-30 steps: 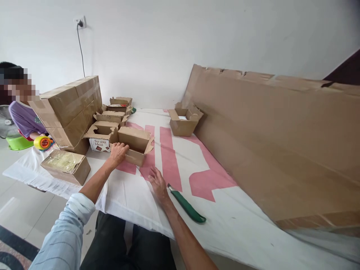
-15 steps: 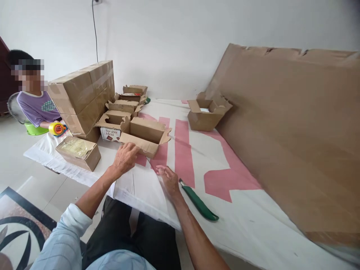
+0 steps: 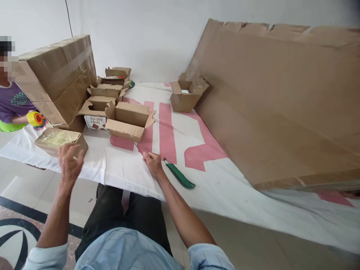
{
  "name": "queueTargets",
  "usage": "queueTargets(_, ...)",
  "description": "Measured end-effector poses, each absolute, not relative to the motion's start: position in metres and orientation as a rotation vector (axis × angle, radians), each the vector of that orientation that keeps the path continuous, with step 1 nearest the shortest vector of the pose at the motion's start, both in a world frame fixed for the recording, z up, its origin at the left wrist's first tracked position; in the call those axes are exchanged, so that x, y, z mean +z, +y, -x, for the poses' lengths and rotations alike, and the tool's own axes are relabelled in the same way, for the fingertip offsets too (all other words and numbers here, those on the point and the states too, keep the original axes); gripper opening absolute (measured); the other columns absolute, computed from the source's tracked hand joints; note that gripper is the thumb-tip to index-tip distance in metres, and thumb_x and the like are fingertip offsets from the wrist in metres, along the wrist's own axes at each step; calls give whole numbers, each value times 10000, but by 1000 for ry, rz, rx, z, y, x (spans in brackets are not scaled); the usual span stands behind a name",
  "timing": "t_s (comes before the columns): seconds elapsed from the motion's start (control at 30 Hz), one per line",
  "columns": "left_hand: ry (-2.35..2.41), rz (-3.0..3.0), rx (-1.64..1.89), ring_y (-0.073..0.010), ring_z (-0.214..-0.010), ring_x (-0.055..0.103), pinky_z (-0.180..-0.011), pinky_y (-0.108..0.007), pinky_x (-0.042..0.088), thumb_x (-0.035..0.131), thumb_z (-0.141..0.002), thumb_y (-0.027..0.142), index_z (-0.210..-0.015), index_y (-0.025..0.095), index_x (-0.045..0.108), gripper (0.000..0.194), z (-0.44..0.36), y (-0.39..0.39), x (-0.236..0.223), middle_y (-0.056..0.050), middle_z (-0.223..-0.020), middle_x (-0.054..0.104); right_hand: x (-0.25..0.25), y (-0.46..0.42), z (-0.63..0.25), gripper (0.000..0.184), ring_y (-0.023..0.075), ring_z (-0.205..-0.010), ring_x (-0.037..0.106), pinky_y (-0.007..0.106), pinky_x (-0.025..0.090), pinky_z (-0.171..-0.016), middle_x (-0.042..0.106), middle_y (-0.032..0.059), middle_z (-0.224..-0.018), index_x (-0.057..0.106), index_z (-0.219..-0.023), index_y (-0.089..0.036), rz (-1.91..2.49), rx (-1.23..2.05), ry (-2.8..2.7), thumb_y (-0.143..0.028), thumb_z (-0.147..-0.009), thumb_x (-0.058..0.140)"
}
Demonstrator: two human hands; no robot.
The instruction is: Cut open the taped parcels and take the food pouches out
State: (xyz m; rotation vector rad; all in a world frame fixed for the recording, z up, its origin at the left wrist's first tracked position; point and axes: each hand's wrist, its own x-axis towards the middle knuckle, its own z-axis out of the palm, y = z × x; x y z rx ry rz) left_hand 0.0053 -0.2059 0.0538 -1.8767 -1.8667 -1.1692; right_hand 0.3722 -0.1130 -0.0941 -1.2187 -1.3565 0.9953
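My left hand (image 3: 71, 162) is raised at the near side of a taped cardboard box (image 3: 62, 137), its fingers apart and loosely bent. I cannot tell whether it touches the box. My right hand (image 3: 153, 164) rests low over the cloth with its fingers curled together; whether anything is inside them is hidden. Just right of it lies a green-handled utility knife (image 3: 181, 175), blade end toward the hand. Beyond both hands stands an open cardboard box (image 3: 126, 127), flaps up, beside another open box with a white "Super Meal" label (image 3: 95, 122).
Stacked sealed boxes (image 3: 62, 75) stand at the left, with several open boxes behind. Another open box (image 3: 182, 102) stands against a large leaning cardboard sheet (image 3: 270, 101). A person at the far left holds a yellow tape roll (image 3: 36, 119). White cloth with pink patches (image 3: 168, 131) covers the table.
My left hand has left the open box and moved left to the taped box. My right hand's fingers have curled in more tightly. The view has shifted right and down.
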Motion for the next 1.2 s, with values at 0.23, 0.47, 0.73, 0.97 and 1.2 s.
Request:
queueTargets(0.23, -2109, 1855, -885, -467, -1451, 547, -1230, -649, 423, 800, -883, 349, -1345, 234, 781, 476, 29, -196, 58, -205, -1513, 649, -97, -110, -371, 492, 166, -623, 453, 328, 393, -616, 532, -4, -593, 504, -583, -261, 1226, 963, -1407, -618, -901, 624)
queueTargets(0.47, -2114, 1853, -806, -432, -1497, 532, -1227, -633, 385, 631, -972, 220, -1367, 255, 803, 433, 17, -199, 41, -185, -1464, 689, -98, -112, -372, 485, 165, -613, 445, 333, 372, -616, 500, -16, -582, 522, -587, -260, 1233, 931, -1437, -621, -897, 615)
queueTargets(0.73, -2268, 1462, -1169, -375, -1373, 615, -1246, -580, 465, 777, -895, 279, -1230, 146, 767, 361, 100, -190, 79, -189, -1383, 685, -97, -117, -372, 474, 168, -614, 436, 335, 364, -610, 509, -15, -587, 516, -596, -261, 1218, 926, -1459, -603, -908, 615)
queueTargets(0.97, -2746, 1095, -1587, -226, -966, 654, -1009, -465, 581, 786, -834, 347, -1188, 110, 716, 432, 158, -169, 97, -13, -947, 664, -94, -113, -369, 457, 166, -610, 431, 335, 357, -612, 498, -18, -585, 476, -602, -275, 1226, 921, -1465, -600, -901, 593)
queueTargets(1.2, -2648, 1105, -1699, -244, -868, 665, -882, -483, 620, 794, -733, 483, -1108, 206, 684, 479, 150, -166, 91, -7, -875, 649, -94, -101, -368, 491, 172, -630, 479, 331, 382, -628, 535, -5, -614, 435, -606, -275, 1210, 925, -1474, -630, -904, 599)
